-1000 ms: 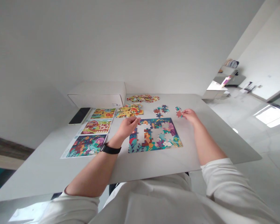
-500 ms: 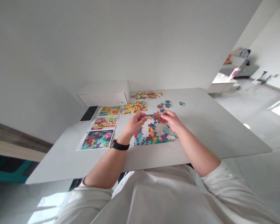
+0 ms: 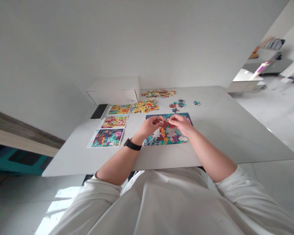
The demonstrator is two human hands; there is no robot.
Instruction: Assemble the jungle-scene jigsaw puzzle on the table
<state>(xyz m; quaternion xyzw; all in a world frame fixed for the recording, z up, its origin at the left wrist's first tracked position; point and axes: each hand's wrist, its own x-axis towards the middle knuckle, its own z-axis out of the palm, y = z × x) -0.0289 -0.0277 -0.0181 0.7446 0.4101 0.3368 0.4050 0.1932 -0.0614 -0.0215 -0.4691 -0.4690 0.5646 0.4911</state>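
Observation:
A partly assembled jigsaw puzzle (image 3: 176,138) lies flat on the table, with gaps in its middle where the tabletop shows. Above it, a brown puzzle piece (image 3: 166,123) is pinched between the fingertips of both hands. My left hand (image 3: 150,126), with a black watch on the wrist, is closed at the piece's left side. My right hand (image 3: 181,124) grips its right side between thumb and index finger. Just beyond the puzzle lie several loose blue and brown pieces (image 3: 181,103). One or more teal pieces (image 3: 196,103) sit apart to their right.
Left of the puzzle lies a sheet with three printed pictures (image 3: 107,137), and behind it a dark phone (image 3: 99,111). A white box (image 3: 115,94) stands against the wall. Yellow puzzle pieces (image 3: 144,106) and another multicoloured heap (image 3: 159,93) lie near it on the white table (image 3: 222,130).
My hands have come closer together over the puzzle, meeting at the brown piece. The whole view has shifted, so the table sits slightly higher and further right.

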